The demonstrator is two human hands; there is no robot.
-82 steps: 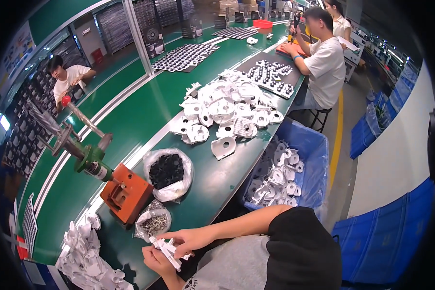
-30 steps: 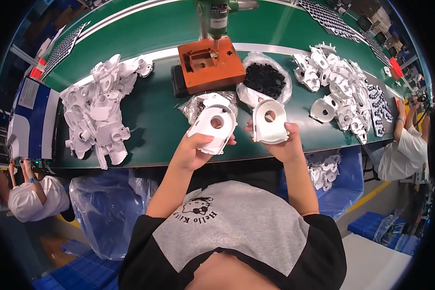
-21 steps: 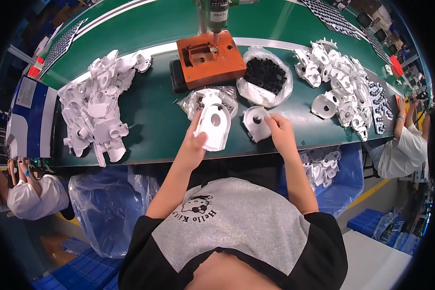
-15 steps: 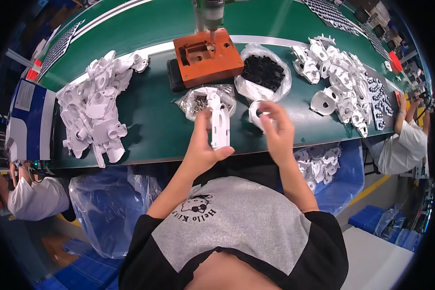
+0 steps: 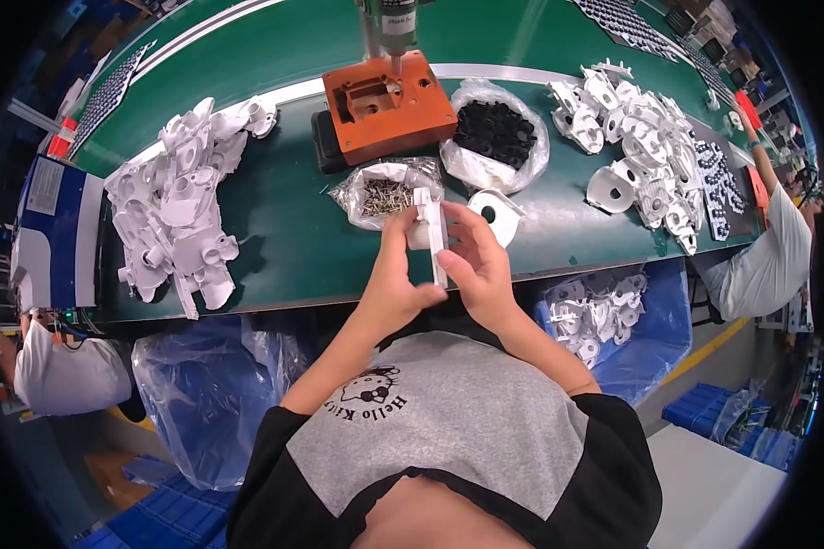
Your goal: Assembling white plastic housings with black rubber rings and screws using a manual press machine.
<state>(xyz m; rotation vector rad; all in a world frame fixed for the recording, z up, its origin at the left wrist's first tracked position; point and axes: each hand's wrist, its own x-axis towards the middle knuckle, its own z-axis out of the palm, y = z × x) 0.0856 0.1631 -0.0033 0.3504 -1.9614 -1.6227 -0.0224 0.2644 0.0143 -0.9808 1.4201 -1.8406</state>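
Observation:
Between my two hands, above the table's front edge, is a long white plastic housing part (image 5: 437, 242), turned narrow side up. My left hand (image 5: 395, 274) is closed around its left side. On its right side, my right hand (image 5: 478, 265) grips it with thumb and fingers. A rounded white plastic part with a dark hole (image 5: 498, 216) lies on the table just beyond my right hand. Past my left hand sits a clear bag of small metal screws (image 5: 384, 197). Another bag holds black plastic parts (image 5: 496, 133).
An orange fixture block (image 5: 389, 110) stands under a vertical driver tool (image 5: 395, 27). White parts are heaped at left (image 5: 188, 192) and right (image 5: 650, 156). Below the table edge are a blue bin of white parts (image 5: 664, 320) and a plastic-lined bin (image 5: 215, 393). Co-workers sit at both sides.
My right hand has let go of the rounded white part, now on the table, and moved left onto the long housing part. That part has turned edge-up.

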